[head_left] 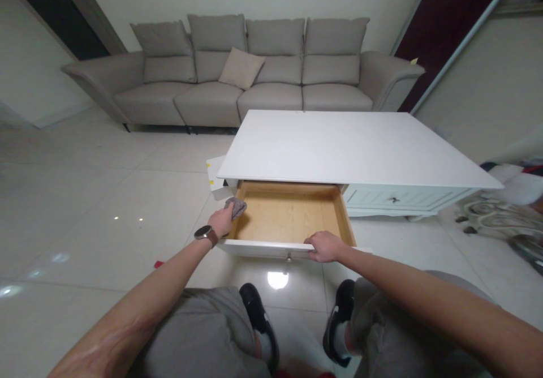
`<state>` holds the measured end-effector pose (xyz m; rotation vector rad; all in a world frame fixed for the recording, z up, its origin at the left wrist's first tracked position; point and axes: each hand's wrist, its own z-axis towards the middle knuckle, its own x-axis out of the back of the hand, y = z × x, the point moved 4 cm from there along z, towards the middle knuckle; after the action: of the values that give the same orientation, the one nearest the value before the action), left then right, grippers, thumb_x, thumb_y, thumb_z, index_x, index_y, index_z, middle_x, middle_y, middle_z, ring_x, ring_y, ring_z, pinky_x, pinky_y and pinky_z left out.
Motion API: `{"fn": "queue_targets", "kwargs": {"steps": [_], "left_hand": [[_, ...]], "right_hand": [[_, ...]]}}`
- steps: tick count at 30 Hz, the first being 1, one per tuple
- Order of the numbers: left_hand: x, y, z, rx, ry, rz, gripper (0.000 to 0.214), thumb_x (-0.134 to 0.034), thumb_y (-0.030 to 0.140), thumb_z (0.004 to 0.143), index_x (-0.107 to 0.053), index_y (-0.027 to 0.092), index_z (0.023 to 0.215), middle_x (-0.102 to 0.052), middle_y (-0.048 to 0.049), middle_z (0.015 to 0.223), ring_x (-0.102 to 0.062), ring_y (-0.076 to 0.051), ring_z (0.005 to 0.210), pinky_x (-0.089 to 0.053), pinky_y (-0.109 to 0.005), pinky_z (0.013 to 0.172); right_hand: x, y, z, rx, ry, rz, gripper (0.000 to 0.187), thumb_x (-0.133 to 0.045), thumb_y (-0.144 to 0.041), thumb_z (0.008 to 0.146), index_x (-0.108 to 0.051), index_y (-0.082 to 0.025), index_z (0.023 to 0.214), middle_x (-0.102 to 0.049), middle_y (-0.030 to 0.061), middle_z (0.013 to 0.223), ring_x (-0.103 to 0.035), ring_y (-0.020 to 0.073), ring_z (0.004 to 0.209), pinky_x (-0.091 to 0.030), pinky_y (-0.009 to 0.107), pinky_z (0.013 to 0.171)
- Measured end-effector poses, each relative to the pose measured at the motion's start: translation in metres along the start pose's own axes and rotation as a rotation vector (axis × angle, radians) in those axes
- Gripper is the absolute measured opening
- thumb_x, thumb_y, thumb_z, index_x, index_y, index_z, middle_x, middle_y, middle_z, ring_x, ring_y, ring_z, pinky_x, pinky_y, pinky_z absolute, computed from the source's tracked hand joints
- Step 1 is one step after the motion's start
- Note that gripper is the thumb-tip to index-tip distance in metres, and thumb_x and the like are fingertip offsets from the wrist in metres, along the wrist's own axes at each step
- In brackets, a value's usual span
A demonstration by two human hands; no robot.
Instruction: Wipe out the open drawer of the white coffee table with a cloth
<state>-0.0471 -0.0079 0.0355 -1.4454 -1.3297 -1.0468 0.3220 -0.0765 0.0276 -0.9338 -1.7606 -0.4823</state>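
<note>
A white coffee table stands before me with its left drawer pulled out, showing a bare wooden inside. My left hand, with a watch on the wrist, is closed on a grey-purple cloth at the drawer's left side wall. The cloth lies over that wall's top edge. My right hand grips the top edge of the white drawer front, right of its small knob. The fingers curl over to the inner side.
Behind the table is a long grey sofa with a beige cushion. A white box sits on the floor by the table's left end. The second drawer is closed. Assorted items lie at the right.
</note>
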Motion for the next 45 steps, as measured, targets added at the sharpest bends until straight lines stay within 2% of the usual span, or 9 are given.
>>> {"fn": "queue_targets", "kwargs": {"steps": [11, 19, 30, 37, 45], "left_hand": [[0.013, 0.028, 0.0, -0.008, -0.016, 0.019, 0.046, -0.054, 0.011, 0.084, -0.05, 0.013, 0.13, -0.071, -0.022, 0.113, -0.069, -0.033, 0.11, -0.051, -0.038, 0.087], [0.011, 0.027, 0.004, -0.029, -0.019, 0.022, 0.049, -0.059, 0.013, 0.084, -0.05, 0.012, 0.132, -0.071, -0.0229, 0.115, -0.068, -0.035, 0.112, -0.051, -0.04, 0.088], [0.006, 0.027, 0.009, -0.025, -0.015, 0.013, 0.049, -0.054, 0.011, 0.084, -0.052, 0.011, 0.133, -0.071, -0.0221, 0.119, -0.07, -0.033, 0.11, -0.053, -0.04, 0.089], [0.011, 0.029, 0.008, -0.031, 0.006, -0.001, 0.046, -0.054, 0.009, 0.084, -0.053, 0.008, 0.131, -0.071, -0.0234, 0.119, -0.069, -0.033, 0.113, -0.052, -0.04, 0.091], [0.006, 0.026, 0.012, -0.029, 0.041, -0.027, 0.038, -0.036, 0.009, 0.095, -0.055, 0.01, 0.128, -0.073, -0.0212, 0.112, -0.071, -0.032, 0.108, -0.051, -0.04, 0.087]], "right_hand": [[-0.003, 0.001, 0.001, 0.019, 0.009, 0.005, 0.034, -0.057, -0.038, 0.084, -0.076, -0.021, 0.106, -0.078, 0.0129, 0.102, -0.073, 0.0299, 0.094, -0.048, 0.034, 0.077], [-0.002, 0.001, 0.0, 0.017, 0.023, 0.016, 0.033, -0.057, -0.038, 0.083, -0.075, -0.022, 0.104, -0.078, 0.0119, 0.102, -0.073, 0.0294, 0.094, -0.048, 0.034, 0.077], [0.001, -0.001, 0.0, -0.003, -0.021, -0.037, 0.035, -0.056, -0.041, 0.084, -0.074, -0.021, 0.107, -0.078, 0.0117, 0.102, -0.073, 0.0285, 0.094, -0.049, 0.034, 0.076], [0.0, -0.002, 0.001, -0.012, -0.026, -0.032, 0.035, -0.057, -0.04, 0.084, -0.074, -0.022, 0.108, -0.078, 0.0107, 0.102, -0.072, 0.0269, 0.092, -0.047, 0.032, 0.075], [-0.001, 0.0, 0.001, -0.012, -0.022, -0.041, 0.033, -0.057, -0.041, 0.084, -0.073, -0.022, 0.106, -0.078, 0.0101, 0.1, -0.072, 0.0262, 0.09, -0.046, 0.031, 0.072]]}}
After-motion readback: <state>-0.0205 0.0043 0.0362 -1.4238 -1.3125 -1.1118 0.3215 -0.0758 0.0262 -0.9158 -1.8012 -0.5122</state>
